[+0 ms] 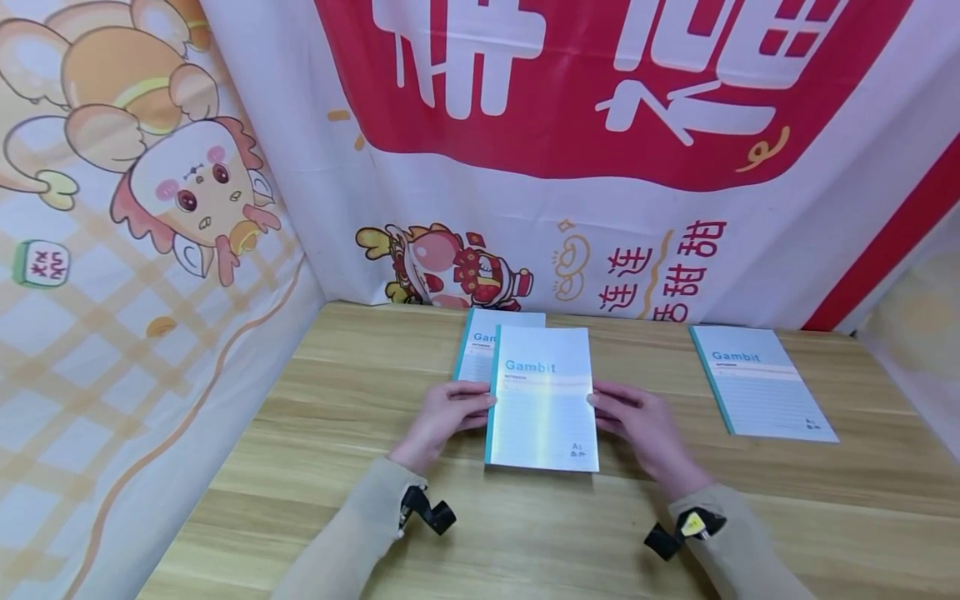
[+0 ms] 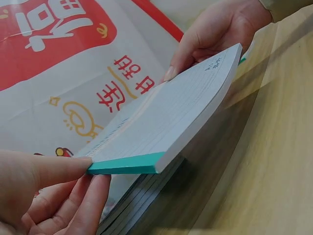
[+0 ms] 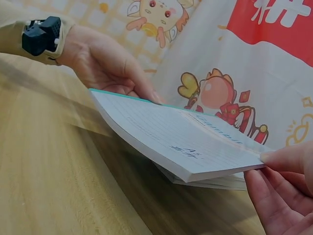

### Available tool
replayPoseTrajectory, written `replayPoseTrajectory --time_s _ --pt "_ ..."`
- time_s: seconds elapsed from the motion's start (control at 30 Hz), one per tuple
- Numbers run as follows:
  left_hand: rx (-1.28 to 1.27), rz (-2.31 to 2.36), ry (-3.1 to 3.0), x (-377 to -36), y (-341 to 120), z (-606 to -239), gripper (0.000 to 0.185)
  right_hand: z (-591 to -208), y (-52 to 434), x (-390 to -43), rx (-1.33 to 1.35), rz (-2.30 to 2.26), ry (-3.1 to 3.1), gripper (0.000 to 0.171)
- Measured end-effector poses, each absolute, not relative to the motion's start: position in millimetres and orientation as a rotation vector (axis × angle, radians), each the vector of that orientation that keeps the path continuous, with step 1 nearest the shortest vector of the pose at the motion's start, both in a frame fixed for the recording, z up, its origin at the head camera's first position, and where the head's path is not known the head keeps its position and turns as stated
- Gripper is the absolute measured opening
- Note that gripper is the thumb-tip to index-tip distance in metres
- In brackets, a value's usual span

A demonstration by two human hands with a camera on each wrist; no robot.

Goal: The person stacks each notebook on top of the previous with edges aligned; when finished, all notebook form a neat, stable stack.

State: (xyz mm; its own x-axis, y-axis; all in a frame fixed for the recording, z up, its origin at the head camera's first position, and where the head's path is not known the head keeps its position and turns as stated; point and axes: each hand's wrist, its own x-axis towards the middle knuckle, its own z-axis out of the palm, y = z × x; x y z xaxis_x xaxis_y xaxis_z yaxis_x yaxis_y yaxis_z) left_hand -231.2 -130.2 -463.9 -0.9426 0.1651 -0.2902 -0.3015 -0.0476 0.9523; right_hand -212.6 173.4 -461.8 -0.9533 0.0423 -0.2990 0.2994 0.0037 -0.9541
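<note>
At nine o'clock of the held notebook is the left hand. Its thumb lies along the teal spine edge and its fingers curl beneath, as the left wrist view shows, so this grip is narrow and pinches the notebook at the spine. The notebook sits at the middle of the wooden surface, raised off it and tilted, its far end partly covering a stack of notebooks that lies toward twelve o'clock and reaches a little to eleven. At three o'clock of the notebook, the right hand holds the open page edge the same way: thumb on top of the cover, fingers underneath, a thin pinch with nothing else in the hand. Further toward three o'clock, well apart from both hands, another notebook lies flat on the surface.

To do this step well, it seems best that both pinches stay level with each other, so the notebook does not twist or fan open at the page side. The spine should probably be lined up with the teal edges of the stack below before the notebook goes down, and the far edge lowered first so the cover slides on square. A light hold ought to be enough; squeezing harder may bend the soft cover.
</note>
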Motion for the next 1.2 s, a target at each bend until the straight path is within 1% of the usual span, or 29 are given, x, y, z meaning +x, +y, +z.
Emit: replayPoseTrajectory --time_s 0.4,0.77,1.07,1.2 --pt "-0.206 1.981 2.088 -252 -147 -454 0.033 -465 150 -237 0.396 -2.105 2.047 0.045" --pt "-0.178 1.866 2.251 -277 -161 -446 0.030 -464 128 -260 0.294 -2.172 1.987 0.043" --pt "-0.239 1.808 2.320 -293 -166 -454 0.031 -466 115 -269 0.265 -2.095 2.071 0.056" --pt "-0.271 1.804 2.329 -299 -167 -460 0.031 -469 110 -272 0.248 -2.074 2.125 0.056"
